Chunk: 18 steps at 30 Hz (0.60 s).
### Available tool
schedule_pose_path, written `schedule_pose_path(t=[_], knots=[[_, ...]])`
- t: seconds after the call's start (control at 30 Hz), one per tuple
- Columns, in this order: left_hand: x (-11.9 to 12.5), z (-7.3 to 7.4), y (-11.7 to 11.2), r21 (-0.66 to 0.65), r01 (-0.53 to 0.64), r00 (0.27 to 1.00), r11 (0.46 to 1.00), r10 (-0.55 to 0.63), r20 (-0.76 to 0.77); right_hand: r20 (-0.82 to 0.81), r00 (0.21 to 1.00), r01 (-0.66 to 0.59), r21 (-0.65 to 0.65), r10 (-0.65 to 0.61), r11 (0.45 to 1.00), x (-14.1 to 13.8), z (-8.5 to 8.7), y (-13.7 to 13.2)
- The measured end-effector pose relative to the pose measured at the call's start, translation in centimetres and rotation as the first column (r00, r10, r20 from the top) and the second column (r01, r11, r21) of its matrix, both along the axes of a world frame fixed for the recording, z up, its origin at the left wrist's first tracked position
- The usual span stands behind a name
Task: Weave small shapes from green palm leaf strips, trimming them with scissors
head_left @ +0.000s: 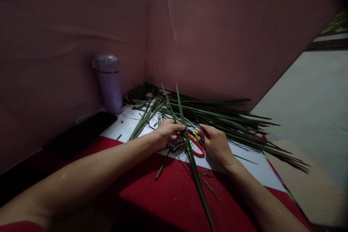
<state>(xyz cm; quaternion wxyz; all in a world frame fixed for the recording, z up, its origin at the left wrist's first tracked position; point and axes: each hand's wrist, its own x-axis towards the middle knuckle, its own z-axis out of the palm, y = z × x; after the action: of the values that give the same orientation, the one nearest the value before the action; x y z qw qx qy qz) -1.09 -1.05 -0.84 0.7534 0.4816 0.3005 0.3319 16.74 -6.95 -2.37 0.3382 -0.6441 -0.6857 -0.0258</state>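
Note:
My left hand (168, 132) is closed around a long green palm leaf strip (190, 152) that runs from the pile at the back down toward me. My right hand (216, 143) rests on red-handled scissors (196, 144) lying on the white sheet (244, 165), its fingers curled over the handles. A large heap of long green leaf strips (225, 116) lies across the sheet behind both hands.
A purple lidded flask (110, 83) stands at the back left by the pink wall. A black flat object (78, 134) lies left of the white sheet. Red cloth (168, 195) covers the surface nearest me, with short leaf offcuts (212, 189) on it.

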Motion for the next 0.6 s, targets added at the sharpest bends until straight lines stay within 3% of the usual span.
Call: schedule_pose_path(t=[0.07,0.13,0.27,0.4,0.5,0.6], knots=[[-0.1,0.1,-0.1,-0.007,-0.013,1.0,1.0,0.013,-0.006,0.22,0.975,0.053,-0.039,-0.043,0.998,0.1,0.3,-0.2],[-0.1,0.2,-0.1,-0.012,-0.026,1.0,1.0,0.026,-0.007,0.336,0.938,0.113,-0.05,-0.089,0.992,0.1,0.5,-0.3],[-0.1,0.1,0.1,0.008,-0.032,0.999,0.999,0.032,0.001,0.4,0.905,0.171,-0.026,-0.146,0.985,0.3,0.5,-0.4],[0.0,-0.3,0.3,0.018,-0.032,0.999,0.999,0.031,0.01,0.429,0.896,0.157,-0.06,-0.117,0.986,0.4,0.3,-0.5],[-0.1,-0.5,0.4,0.028,-0.028,1.0,0.999,0.028,0.002,0.31,0.945,0.113,-0.015,-0.103,0.993,0.1,0.4,-0.6],[-0.2,-0.4,0.6,0.066,-0.01,1.0,0.998,0.009,0.006,-0.121,0.992,-0.029,-0.009,0.028,1.0,-0.9,0.6,-0.6]])
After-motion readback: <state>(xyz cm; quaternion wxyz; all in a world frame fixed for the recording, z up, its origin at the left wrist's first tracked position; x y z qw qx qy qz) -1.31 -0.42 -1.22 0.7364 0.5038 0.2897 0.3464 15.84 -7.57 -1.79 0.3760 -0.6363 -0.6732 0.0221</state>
